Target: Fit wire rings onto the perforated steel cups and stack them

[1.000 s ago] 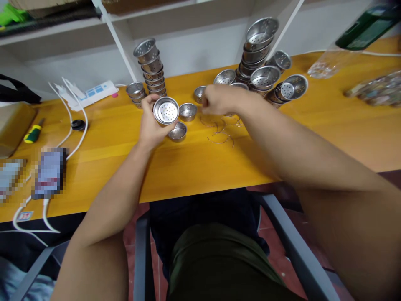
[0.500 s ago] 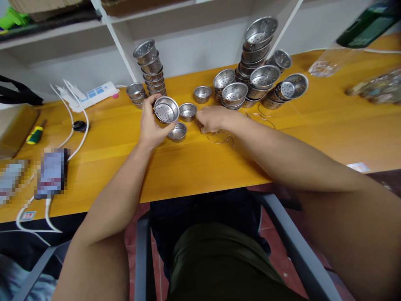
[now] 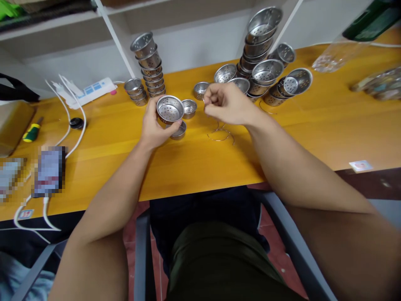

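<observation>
My left hand [image 3: 155, 127] is closed around a perforated metal cup [image 3: 171, 109], thumb and fingers on its sides, its open mouth facing up. Under and behind that cup sit small shallow metal cups, one partly hidden [image 3: 179, 133] and another [image 3: 189, 109] to its right. To the right, my right hand [image 3: 227, 102] is raised over the table in a pinch. A short bit of thin wire [image 3: 204, 100] shows at its fingertips; most of it is hidden. Below that hand, loose curved wires [image 3: 221, 134] lie on the wood.
Stacked perforated cups stand at back left [image 3: 152, 67] and back right [image 3: 261, 42]. A third small cup [image 3: 200, 90] is near the middle. Further out are a power strip [image 3: 95, 92], white cables, a phone [image 3: 49, 171], a screwdriver [image 3: 32, 131] and a plastic bottle [image 3: 341, 52].
My right hand has risen from the table by the wires, its fingers now pinched. My left hand still holds the cup, shifted slightly right. The view has moved a little.
</observation>
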`<control>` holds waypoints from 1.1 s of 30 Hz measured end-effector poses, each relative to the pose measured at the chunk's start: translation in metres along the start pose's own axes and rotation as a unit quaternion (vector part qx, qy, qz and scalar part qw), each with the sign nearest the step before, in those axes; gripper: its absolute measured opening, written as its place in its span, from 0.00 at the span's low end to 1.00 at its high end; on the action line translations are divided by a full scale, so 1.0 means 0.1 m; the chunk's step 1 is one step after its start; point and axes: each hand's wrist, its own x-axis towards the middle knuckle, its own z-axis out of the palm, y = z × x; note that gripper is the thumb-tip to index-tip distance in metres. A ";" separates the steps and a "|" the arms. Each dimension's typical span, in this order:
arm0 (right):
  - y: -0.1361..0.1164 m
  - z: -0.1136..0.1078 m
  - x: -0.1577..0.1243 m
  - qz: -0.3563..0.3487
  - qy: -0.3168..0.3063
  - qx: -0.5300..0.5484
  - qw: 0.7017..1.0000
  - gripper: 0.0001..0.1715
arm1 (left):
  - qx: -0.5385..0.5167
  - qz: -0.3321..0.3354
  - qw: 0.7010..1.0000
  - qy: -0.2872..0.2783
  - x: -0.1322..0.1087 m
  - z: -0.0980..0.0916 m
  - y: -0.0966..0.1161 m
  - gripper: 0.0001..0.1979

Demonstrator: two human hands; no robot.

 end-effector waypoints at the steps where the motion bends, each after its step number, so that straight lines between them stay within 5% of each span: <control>1: 0.03 0.03 0.00 -0.012 0.025 0.057 0.998 0.16 | -0.007 -0.005 1.000 -0.003 -0.01 0.02 0.01 0.55; 6: 0.09 0.22 0.03 -0.071 0.096 0.237 0.964 0.31 | -0.044 -0.001 0.999 -0.009 -0.05 0.10 0.00 0.56; 13: -0.10 0.37 -0.02 -0.046 0.125 0.210 0.969 0.41 | -0.076 0.002 0.997 -0.022 -0.06 0.14 0.07 0.59; 18: -0.15 0.44 -0.04 -0.047 0.116 0.189 0.974 0.36 | -0.084 -0.047 0.995 -0.021 -0.08 0.17 0.09 0.59; 25: -0.20 0.42 -0.12 -0.069 0.125 0.093 0.985 0.23 | -0.136 0.009 0.991 -0.008 -0.06 0.22 0.18 0.51; 28: -0.28 0.36 -0.16 -0.058 0.108 0.051 0.991 0.23 | -0.141 -0.013 0.989 -0.046 -0.04 0.19 0.21 0.50; 33: -0.40 0.32 -0.18 -0.011 0.070 -0.023 0.997 0.25 | -0.165 0.039 0.984 -0.063 -0.02 0.18 0.20 0.49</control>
